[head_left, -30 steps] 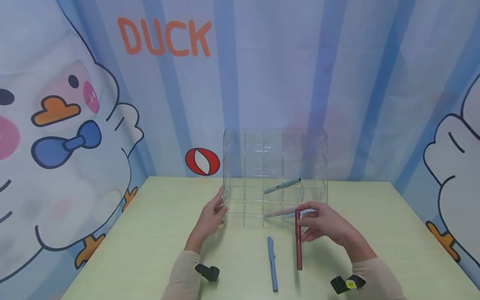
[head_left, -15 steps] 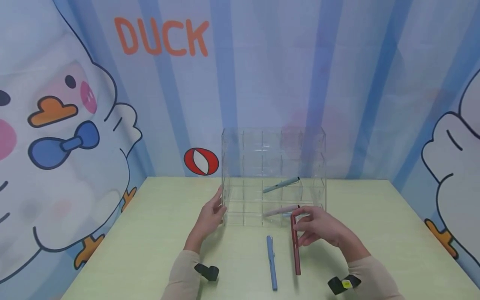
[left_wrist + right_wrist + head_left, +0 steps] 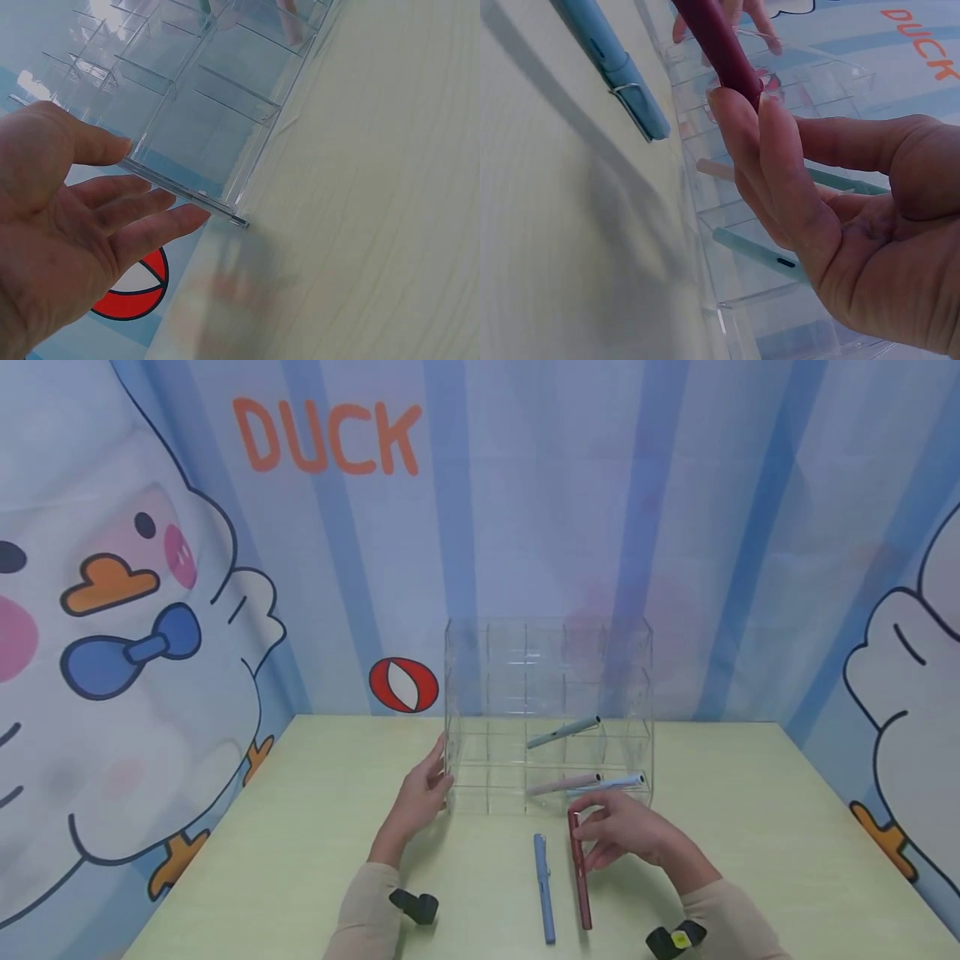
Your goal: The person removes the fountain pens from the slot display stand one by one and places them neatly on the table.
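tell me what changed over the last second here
The right hand, pinching the dark red pen, drew back from the clear organizer toward the person and a little leftward, closer to the blue pen on the table. The left hand stayed against the organizer's left side; the three pens inside and the blue pen did not move.

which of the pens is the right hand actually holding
The dark red pen. The right hand pinches its far end, just in front of the clear organizer. The blue pen lies loose on the table; three other pens sit inside compartments.
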A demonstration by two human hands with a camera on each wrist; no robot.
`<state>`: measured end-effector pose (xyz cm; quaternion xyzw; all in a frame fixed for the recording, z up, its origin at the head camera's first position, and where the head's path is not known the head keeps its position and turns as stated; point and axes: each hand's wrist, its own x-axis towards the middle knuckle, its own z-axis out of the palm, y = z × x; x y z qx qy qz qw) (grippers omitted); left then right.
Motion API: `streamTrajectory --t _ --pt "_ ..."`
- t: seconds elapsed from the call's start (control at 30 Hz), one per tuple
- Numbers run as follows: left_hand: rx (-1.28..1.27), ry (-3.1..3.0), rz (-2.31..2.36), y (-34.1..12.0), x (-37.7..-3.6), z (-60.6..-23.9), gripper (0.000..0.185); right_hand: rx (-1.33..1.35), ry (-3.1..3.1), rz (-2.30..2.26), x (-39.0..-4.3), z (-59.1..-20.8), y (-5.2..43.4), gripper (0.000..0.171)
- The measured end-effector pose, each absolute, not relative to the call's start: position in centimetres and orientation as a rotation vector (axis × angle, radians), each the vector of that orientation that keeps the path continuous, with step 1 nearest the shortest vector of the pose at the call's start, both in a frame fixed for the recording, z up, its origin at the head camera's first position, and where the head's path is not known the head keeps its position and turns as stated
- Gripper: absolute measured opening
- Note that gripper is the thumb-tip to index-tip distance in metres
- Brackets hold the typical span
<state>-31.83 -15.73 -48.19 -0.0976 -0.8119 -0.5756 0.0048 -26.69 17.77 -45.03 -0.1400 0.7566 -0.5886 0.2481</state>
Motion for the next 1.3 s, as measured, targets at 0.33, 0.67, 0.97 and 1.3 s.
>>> streamTrajectory --t 0.33,0.67,0.97,1.3 --pt "-0.309 -2.545 -1.802 -15.8 -31.9 -48.2 0.073 -0.376 2.088 -1.590 -26.7 -46.1 16.8 0.050" --pt "-0.362 -2.523 -1.771 -15.9 -32.1 -48.6 0.071 -0.305 2.127 -1.562 -27.0 -47.2 16.1 0.049" --pt "-0.358 -2.515 -1.787 -15.8 -32.1 -48.5 0.071 -0.236 2.225 -1.532 -26.5 -47.6 15.2 0.043" --pt "-0.359 -2.515 -1.800 -15.9 -32.4 -48.9 0.071 -0.263 2.285 -1.515 -26.0 -48.1 14.6 0.040"
